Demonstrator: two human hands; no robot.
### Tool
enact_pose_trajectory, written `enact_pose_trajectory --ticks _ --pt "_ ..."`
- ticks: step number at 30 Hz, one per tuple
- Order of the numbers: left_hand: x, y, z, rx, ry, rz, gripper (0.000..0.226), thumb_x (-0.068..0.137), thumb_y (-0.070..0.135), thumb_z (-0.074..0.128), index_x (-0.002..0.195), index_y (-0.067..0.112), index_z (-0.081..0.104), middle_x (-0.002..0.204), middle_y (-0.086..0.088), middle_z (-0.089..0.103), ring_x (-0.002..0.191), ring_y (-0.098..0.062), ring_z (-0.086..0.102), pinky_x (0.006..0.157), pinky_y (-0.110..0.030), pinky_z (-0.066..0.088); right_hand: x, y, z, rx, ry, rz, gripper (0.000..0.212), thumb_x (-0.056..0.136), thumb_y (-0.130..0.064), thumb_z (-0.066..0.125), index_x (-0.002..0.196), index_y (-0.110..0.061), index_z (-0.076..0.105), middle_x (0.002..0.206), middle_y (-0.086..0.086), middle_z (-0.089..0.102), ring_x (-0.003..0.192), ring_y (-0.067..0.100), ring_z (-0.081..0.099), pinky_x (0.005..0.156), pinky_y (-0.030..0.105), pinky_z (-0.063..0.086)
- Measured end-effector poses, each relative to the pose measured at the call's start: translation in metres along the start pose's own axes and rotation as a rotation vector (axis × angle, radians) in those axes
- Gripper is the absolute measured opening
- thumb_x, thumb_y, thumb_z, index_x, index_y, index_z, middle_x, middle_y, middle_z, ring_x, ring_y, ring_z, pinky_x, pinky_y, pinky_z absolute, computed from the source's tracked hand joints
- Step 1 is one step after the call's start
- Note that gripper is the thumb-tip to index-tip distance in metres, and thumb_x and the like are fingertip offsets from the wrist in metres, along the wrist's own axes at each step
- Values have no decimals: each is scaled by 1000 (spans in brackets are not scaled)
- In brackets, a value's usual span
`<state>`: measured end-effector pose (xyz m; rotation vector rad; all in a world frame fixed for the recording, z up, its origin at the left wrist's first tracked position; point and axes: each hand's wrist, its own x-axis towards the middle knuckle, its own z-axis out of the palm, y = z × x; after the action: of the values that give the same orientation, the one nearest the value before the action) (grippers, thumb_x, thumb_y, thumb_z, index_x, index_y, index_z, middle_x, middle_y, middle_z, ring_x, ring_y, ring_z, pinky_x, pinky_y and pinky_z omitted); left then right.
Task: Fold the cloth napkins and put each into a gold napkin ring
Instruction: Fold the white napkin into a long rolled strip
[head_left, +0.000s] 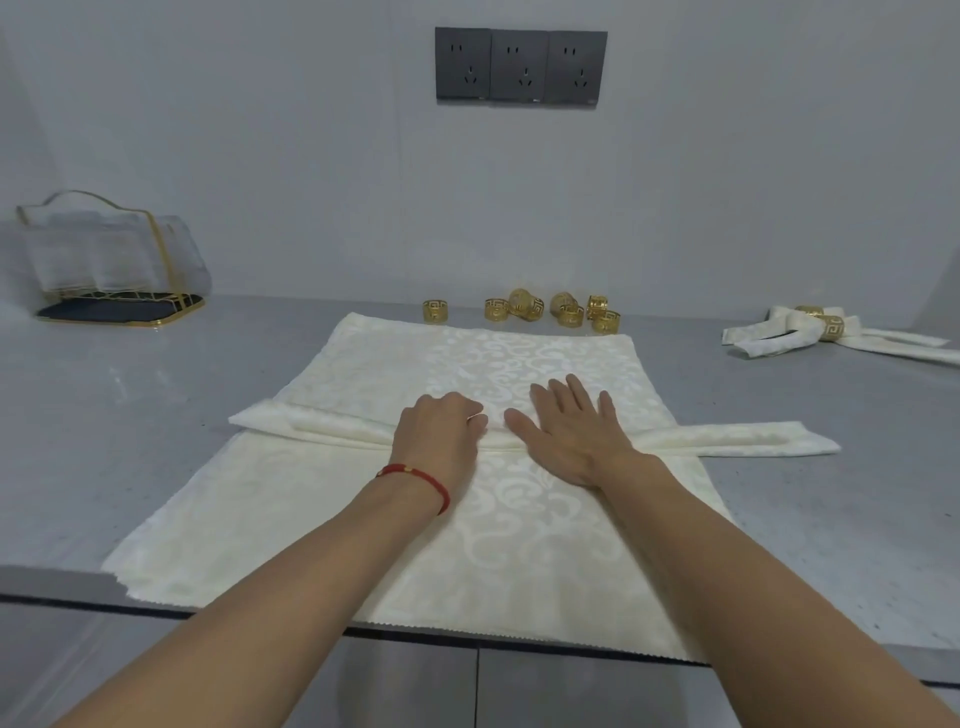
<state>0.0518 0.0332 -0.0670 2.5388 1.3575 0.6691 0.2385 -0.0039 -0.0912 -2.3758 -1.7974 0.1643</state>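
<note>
Napkin: folded band (332, 423) lies crosswise on the spread cream napkins (519, 545), both ends past their side edges.
Left hand (439, 436): fingers curled over the band's middle, apparently gripping it.
Right hand (569, 431): flat, fingers straight, pressing the band.
Rings: gold napkin rings (545, 309) just beyond the far edge.
Finished: ringed napkins (826, 332) at far right.
Desk (130, 415): grey surface bare on both sides; the cloths' near edge overhangs the front.

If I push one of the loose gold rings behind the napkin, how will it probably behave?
The gold napkin rings are round bands, and some lie tipped on their sides, so those would probably roll. Their cut-out walls suggest they are light and would slide easily on the smooth grey counter.
</note>
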Motion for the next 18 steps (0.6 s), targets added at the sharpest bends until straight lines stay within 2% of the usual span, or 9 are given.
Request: enact_pose_trajectory --ticks 3,4,6,8,9,11,14,18 --pt "11 8 -2 81 11 -105 30 90 26 62 64 14 52 68 -11 53 89 -38 59 55 -29 28 0 1 -6 71 -54 9 92 92 -81 12 164 -25 -1 172 1 -8 156 19 -21 124 55 -11" --pt "14 9 -2 104 -6 -104 31 88 26 66 66 10 52 75 -16 56 91 -37 60 55 -27 27 -1 1 -6 80 -68 9 94 91 -82 15 164 -26 -3 172 1 -10 155 19 -22 124 55 -12" --pt "18 9 -3 148 -51 -80 39 87 28 72 66 5 50 85 -17 60 89 -38 62 56 -28 31 0 3 -6 70 -83 -1 97 90 -84 18 164 -26 -5 172 1 -11 155 19 -23 124 55 -11" --pt "20 6 -5 171 -102 -56 35 88 32 73 64 12 55 80 -17 64 79 -37 63 58 -29 37 1 2 -3 37 -84 -14 97 90 -84 19 164 -27 -5 171 2 -12 155 20 -23 124 56 -11" --pt "23 8 -8 173 -123 -39 29 88 33 72 67 17 59 80 -12 65 78 -33 63 60 -30 41 2 3 -4 28 -78 -17 96 90 -84 19 164 -27 -4 171 3 -11 155 20 -24 124 56 -12" --pt "27 9 -12 202 -190 -34 12 89 33 71 87 21 68 92 -3 67 85 -26 62 70 -34 47 3 3 -3 32 -83 -22 94 91 -83 18 164 -27 -4 171 3 -11 155 20 -25 124 55 -13" --pt "34 14 -20 213 -304 -57 23 90 33 69 107 19 64 109 -2 65 99 -25 62 88 -38 52 4 2 -8 76 -100 -22 94 91 -84 18 164 -28 -4 171 2 -13 154 19 -26 123 55 -16" --pt "44 26 -35 321 -506 -42 39 91 36 66 122 13 60 123 -5 62 109 -26 62 88 -32 52 3 1 -12 63 -132 -42 94 91 -82 26 164 -30 -3 171 3 -12 154 20 -25 123 55 -15"
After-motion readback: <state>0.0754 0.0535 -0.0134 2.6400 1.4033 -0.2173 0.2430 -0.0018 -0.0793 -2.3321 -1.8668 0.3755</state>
